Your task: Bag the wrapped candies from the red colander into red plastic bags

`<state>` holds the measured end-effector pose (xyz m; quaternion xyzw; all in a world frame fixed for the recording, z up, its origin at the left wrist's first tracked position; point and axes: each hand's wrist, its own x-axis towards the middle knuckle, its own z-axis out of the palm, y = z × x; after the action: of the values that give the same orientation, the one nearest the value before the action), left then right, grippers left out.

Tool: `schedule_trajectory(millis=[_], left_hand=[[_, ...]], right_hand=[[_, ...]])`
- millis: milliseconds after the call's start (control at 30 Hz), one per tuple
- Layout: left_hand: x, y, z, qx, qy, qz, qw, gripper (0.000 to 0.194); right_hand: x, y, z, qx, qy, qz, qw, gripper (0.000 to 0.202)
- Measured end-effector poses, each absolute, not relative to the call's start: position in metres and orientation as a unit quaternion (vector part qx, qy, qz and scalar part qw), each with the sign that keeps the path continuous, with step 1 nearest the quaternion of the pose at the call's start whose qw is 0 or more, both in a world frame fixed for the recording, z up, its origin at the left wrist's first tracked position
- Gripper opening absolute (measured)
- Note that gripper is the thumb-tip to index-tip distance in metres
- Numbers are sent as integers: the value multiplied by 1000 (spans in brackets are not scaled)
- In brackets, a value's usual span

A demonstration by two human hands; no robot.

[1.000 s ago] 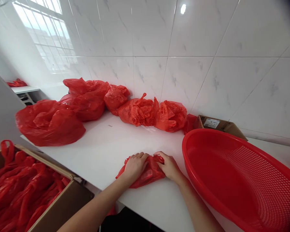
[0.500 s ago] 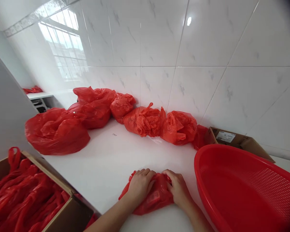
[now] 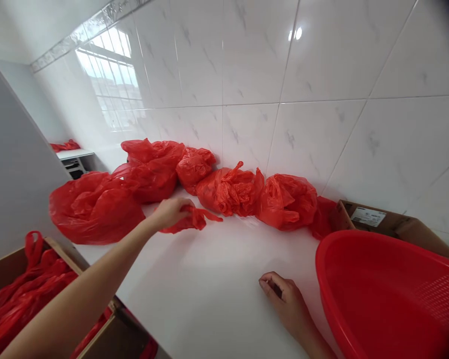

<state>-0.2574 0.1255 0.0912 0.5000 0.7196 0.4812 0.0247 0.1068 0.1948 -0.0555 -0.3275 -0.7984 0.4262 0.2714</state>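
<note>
My left hand [image 3: 173, 213] reaches far across the white table, its fingers closed on a small red plastic bag [image 3: 187, 222]. One loose end of that bag trails to the right, and its contents are hidden. Close behind it stand other filled red bags, the nearest being a knotted one [image 3: 230, 192]. Lower down, my right hand [image 3: 282, 296] hovers over or rests on the table, fingers curled with thumb and fingertip together. Nothing shows in its grasp.
At lower left is a cardboard box [image 3: 114, 331] heaped with red bags. A red plastic basket [image 3: 374, 294] stands at right, before another cardboard box [image 3: 392, 224]. More filled red bags [image 3: 97, 209] line the tiled wall.
My left hand has carried the small red bag from the near middle of the table to the back left. My right hand has let go of it and stayed near the front.
</note>
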Motion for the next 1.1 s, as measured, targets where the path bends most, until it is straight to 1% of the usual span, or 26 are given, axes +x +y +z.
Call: schedule_trajectory(millis=[100, 200, 300, 367, 467, 533, 600, 700, 733, 767, 833, 867, 900, 967, 1000, 1100], left_hand=[[-288, 147, 102, 532, 758, 377, -27, 8], [-291, 155, 98, 532, 775, 328, -91, 18], [-263, 154, 78, 541, 773, 306, -125, 24], [-228, 150, 60, 572, 756, 296, -117, 24], [-161, 142, 32, 659, 693, 286, -58, 22], [-118, 134, 19, 699, 647, 304, 21, 26], [-85, 127, 13, 698, 628, 324, 114, 29], [-54, 124, 14, 685, 621, 315, 214, 33], [-47, 124, 15, 681, 618, 310, 241, 35], [-42, 125, 17, 676, 613, 307, 268, 37], [-36, 127, 19, 664, 604, 303, 321, 42], [-33, 128, 19, 657, 599, 300, 344, 44], [-31, 129, 19, 651, 596, 297, 365, 46], [-27, 132, 15, 641, 589, 290, 397, 50], [-25, 133, 12, 636, 587, 285, 413, 52], [-14, 136, 7, 620, 580, 271, 454, 58]], right_hand=[[107, 193, -53, -330, -805, 408, 277, 30], [109, 193, -50, -328, -812, 393, 280, 28], [106, 195, -49, -318, -820, 380, 286, 27], [103, 196, -47, -313, -828, 357, 298, 24], [99, 185, -37, -326, -830, 326, 315, 18], [99, 167, -24, -326, -829, 326, 317, 15], [104, 143, -5, -259, -850, 344, 303, 13], [134, 108, 30, -119, -892, 361, 245, 14], [154, 100, 43, -100, -898, 352, 243, 16], [179, 94, 57, -111, -898, 328, 272, 17], [241, 94, 85, -186, -878, 263, 354, 11], [276, 98, 96, -253, -852, 221, 402, 9], [312, 106, 104, -356, -813, 166, 431, 10], [381, 126, 108, -539, -706, 49, 456, 14], [413, 137, 104, -603, -663, 3, 443, 20], [496, 169, 73, -713, -607, -103, 336, 36]])
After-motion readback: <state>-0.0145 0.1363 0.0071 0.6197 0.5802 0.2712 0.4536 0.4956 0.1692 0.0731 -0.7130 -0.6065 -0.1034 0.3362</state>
